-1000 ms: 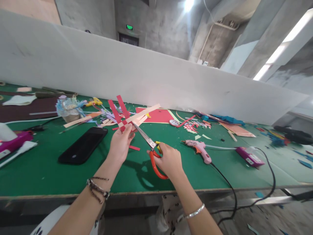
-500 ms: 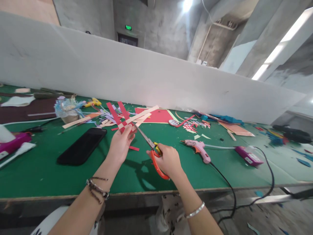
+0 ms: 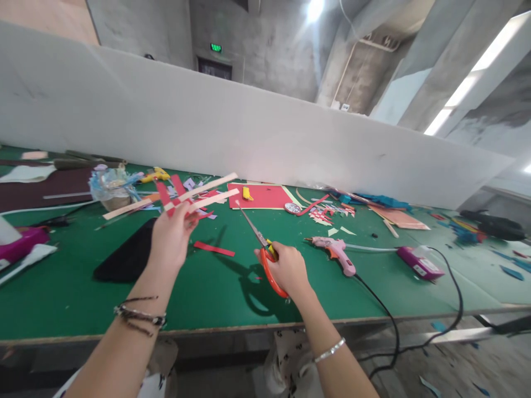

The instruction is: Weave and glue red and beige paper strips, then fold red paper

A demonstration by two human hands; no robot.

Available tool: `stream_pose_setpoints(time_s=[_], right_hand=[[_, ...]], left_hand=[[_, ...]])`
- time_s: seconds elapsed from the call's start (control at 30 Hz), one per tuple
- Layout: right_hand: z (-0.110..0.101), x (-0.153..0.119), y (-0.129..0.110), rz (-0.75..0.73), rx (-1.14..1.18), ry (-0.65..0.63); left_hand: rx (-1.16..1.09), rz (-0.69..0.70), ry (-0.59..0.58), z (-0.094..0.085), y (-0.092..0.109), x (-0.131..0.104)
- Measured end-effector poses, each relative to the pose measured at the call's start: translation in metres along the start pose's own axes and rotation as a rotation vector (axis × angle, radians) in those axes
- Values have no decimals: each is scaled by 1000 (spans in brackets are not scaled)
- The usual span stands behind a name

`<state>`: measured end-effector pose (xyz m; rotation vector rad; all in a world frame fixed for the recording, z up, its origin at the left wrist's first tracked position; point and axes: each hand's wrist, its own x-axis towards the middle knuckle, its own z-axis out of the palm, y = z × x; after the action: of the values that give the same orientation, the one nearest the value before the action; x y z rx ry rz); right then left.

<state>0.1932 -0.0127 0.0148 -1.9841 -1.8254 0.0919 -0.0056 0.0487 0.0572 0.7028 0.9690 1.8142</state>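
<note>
Pinched in my left hand (image 3: 172, 235) are woven paper strips (image 3: 213, 184), red and pale peach, their loose ends fanning up and to the right. My right hand (image 3: 288, 268) grips red-handled scissors (image 3: 258, 235), with fingers through the handles. The blades look closed and point up and left, apart from the paper. A loose red paper strip (image 3: 214, 249) lies on the green table between my hands. Behind it, a small yellow object (image 3: 248, 193) sits on a red sheet (image 3: 269, 197). My left forearm and hand partly cover a black phone (image 3: 124, 257).
A pink glue gun (image 3: 338, 253) lies right of the scissors, its cord running off the table edge. Beyond it is a purple box (image 3: 420, 262). Paper scraps (image 3: 327, 213) are scattered at the back. A white partition (image 3: 265, 132) stands behind the table.
My left hand has moved left with the woven strips, away from the scissors, and now covers part of the phone. The scissors stay nearly in place in my right hand, blades now closed.
</note>
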Motion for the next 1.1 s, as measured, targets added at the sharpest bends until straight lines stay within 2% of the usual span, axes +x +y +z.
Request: stream_pose_setpoints(time_s=[0.17, 0.33, 0.47, 0.63, 0.77, 0.97, 1.03, 1.1], right_hand=[[0, -1, -1, -40, -36, -107], [3, -5, -8, -116, -168, -267], [4, -4, -11, -117, -228, -265], [5, -1, -7, -89, -297, -237], [7, 1, -2, -36, -320, -232], [8, 5, 2, 44, -311, -227], [7, 5, 3, 67, -307, -230], [6, 5, 2, 69, -305, -233]], left_hand=[[-36, 108, 98, -15, 24, 12], [-52, 147, 119, -21, 31, 13], [-157, 142, 94, -22, 37, 12], [-380, 89, 77, -25, 55, 12], [-513, 111, -7, -28, 67, 8], [-718, 115, -352, -37, 71, -10], [-785, 163, -380, -38, 71, -13], [-760, 142, -376, -38, 69, -12]])
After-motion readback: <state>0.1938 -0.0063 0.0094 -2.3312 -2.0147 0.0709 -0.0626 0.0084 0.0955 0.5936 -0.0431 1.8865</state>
